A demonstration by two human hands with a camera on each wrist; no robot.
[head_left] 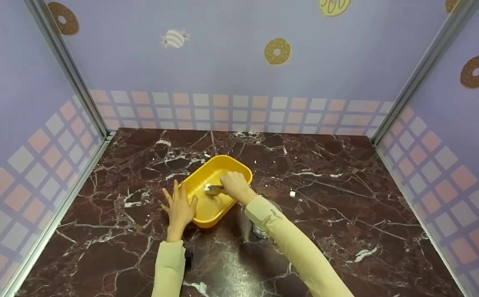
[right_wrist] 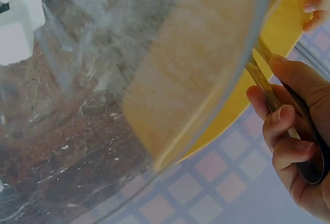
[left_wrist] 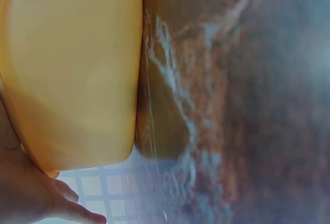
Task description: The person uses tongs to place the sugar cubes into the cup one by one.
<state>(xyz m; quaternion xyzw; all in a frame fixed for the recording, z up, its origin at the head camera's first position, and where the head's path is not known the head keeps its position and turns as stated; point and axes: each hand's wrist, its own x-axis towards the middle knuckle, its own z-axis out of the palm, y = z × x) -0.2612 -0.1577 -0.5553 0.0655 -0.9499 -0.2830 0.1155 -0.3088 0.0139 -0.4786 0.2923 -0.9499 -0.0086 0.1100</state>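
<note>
A yellow plastic basin (head_left: 231, 160) sits at an angle on the dark marbled tabletop. My left hand (head_left: 180, 209) is at its near left side, fingers spread, thumb at the rim; the left wrist view shows the hand (left_wrist: 31, 193) against the basin's outer wall (left_wrist: 77, 80). My right hand (head_left: 235, 185) grips metal tongs (head_left: 215, 189) over the basin's inside. In the right wrist view the fingers (right_wrist: 283, 152) wrap the bent end of the tongs (right_wrist: 309, 170). A small white piece (head_left: 207, 187) shows at the tongs' tips, low inside the basin.
A clear container (head_left: 260, 232) with white things stands under my right forearm, partly hidden; its rim (right_wrist: 260, 23) crosses the right wrist view. A small white cube (head_left: 292, 193) lies on the tabletop (head_left: 346, 247) to the right. Patterned walls (head_left: 231, 66) enclose the back and sides.
</note>
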